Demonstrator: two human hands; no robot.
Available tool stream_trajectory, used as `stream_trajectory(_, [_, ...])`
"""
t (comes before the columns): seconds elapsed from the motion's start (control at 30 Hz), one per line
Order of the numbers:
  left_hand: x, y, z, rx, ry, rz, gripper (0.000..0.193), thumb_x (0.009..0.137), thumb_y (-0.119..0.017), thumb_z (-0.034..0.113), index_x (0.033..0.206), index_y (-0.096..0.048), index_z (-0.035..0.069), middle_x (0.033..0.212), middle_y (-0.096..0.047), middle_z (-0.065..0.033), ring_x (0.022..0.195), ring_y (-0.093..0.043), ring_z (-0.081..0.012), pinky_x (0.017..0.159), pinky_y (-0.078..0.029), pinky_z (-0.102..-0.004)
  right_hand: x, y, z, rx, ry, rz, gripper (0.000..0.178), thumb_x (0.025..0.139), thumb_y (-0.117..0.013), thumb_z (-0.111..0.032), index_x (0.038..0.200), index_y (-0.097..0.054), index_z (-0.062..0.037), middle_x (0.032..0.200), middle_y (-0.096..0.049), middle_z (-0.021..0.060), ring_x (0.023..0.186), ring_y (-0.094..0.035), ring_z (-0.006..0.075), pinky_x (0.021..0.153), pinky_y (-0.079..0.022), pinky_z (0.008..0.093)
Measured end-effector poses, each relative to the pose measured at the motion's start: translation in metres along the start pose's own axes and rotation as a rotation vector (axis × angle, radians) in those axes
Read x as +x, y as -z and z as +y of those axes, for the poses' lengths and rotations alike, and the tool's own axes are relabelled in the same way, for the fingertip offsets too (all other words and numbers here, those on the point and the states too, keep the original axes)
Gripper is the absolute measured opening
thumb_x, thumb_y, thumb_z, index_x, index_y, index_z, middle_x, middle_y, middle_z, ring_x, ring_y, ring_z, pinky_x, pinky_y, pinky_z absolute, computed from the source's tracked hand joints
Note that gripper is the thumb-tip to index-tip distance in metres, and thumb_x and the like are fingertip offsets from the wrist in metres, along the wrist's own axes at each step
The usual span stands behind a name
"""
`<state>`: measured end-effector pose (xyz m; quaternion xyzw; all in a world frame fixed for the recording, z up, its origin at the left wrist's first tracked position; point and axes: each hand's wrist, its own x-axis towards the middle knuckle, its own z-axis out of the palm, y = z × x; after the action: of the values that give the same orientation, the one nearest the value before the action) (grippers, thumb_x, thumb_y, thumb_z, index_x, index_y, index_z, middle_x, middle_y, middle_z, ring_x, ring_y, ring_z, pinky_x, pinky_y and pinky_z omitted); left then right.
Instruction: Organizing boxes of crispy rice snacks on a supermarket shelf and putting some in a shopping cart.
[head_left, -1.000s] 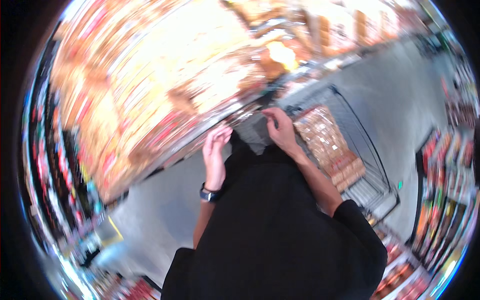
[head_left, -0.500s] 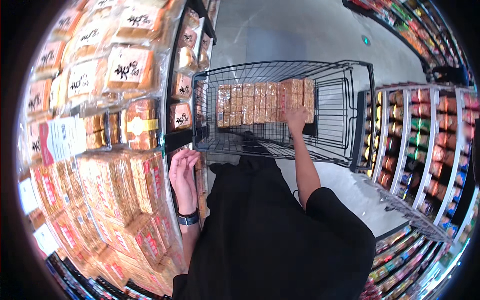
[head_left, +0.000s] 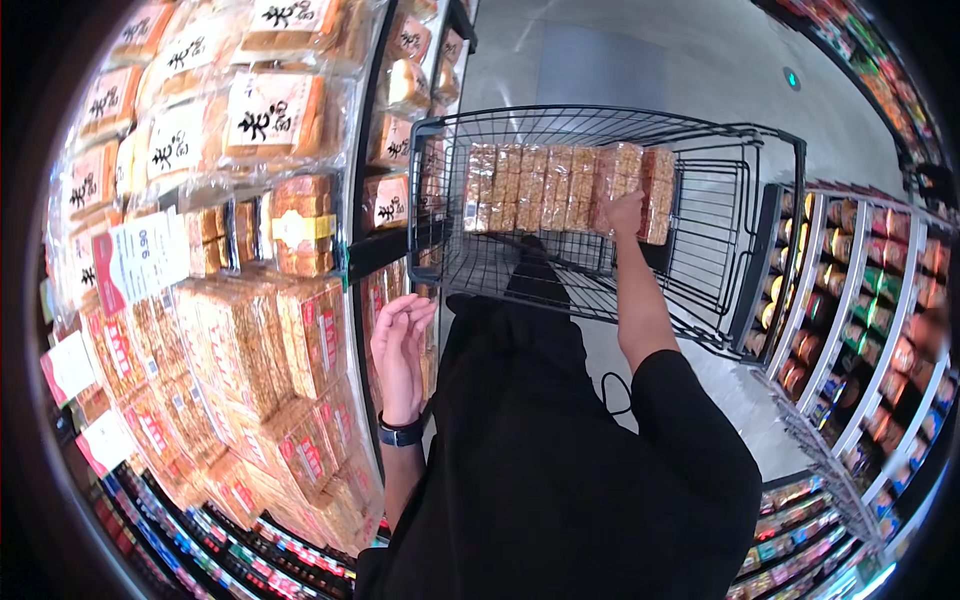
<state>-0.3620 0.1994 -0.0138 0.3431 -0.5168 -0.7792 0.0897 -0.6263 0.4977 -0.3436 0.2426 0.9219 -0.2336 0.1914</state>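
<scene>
A row of clear-wrapped packs of golden, crumbly-looking cakes (head_left: 545,188) stands in a black wire shopping cart (head_left: 700,325). My right hand (head_left: 625,212) reaches into the cart, its fingers bent around a pack (head_left: 620,165) near the row's right end. A small gap separates that pack from the slightly tilted end pack (head_left: 657,195). Part of the gripped pack is hidden by my hand. My left hand (head_left: 402,345), with a dark band at its wrist, is raised beside the shelf. Its fingers are loosely curved, holding nothing.
Left of me, stacked packs of similar cakes (head_left: 240,350) fill the lower shelf, below bagged bread loaves (head_left: 260,115). A price card (head_left: 140,262) juts from the shelf. On the right stands a rack of colourful packaged goods (head_left: 850,300). Grey floor (head_left: 600,60) lies beyond the cart.
My right hand has gone from lying spread over the packs to a bent-finger hold. The end pack now stands apart and tilted. The whole view has shifted, moving the cart rightward in the picture.
</scene>
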Motion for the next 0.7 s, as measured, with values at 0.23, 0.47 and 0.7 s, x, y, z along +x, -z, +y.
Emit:
stream_trajectory(0.23, [-0.019, 0.027, -0.003, -0.096, -0.041, 0.120, 0.029, 0.104, -0.047, 0.011, 0.126, -0.057, -0.005, 0.117, -0.067, -0.0167, 0.113, -0.066, -0.0250, 0.105, -0.048, -0.0385, -0.006, 0.010, 0.019, 0.068, 0.130, 0.004, 0.081, 0.079, -0.079, -0.043, 0.135, -0.047, 0.0046, 0.120, -0.067, 0.0254, 0.109, -0.067, 0.0418, 0.096, -0.053, 0.0478])
stream_trajectory(0.47, [-0.016, 0.049, -0.004, -0.105, -0.055, 0.105, 0.031, 0.104, -0.049, 0.014, 0.126, -0.057, -0.006, 0.119, -0.067, -0.0178, 0.113, -0.066, -0.0257, 0.104, -0.049, -0.0368, -0.105, 0.042, 0.017, 1.147, 0.152, -0.356, 0.057, 0.092, -0.069, -0.026, 0.139, -0.049, 0.0016, 0.128, -0.063, 0.0125, 0.111, -0.065, 0.0261, 0.096, -0.054, 0.0397])
stream_trajectory(0.7, [0.000, 0.040, 0.007, -0.088, -0.044, -0.065, 0.039, 0.106, -0.048, 0.020, 0.139, -0.045, -0.002, 0.125, -0.061, -0.0166, 0.116, -0.063, -0.0247, 0.102, -0.049, -0.0356, -0.214, 0.112, -0.044, 1.414, 0.011, -0.808, 0.057, 0.090, -0.066, -0.020, 0.140, -0.048, -0.0008, 0.126, -0.063, 0.0145, 0.115, -0.065, 0.0290, 0.101, -0.054, 0.0467])
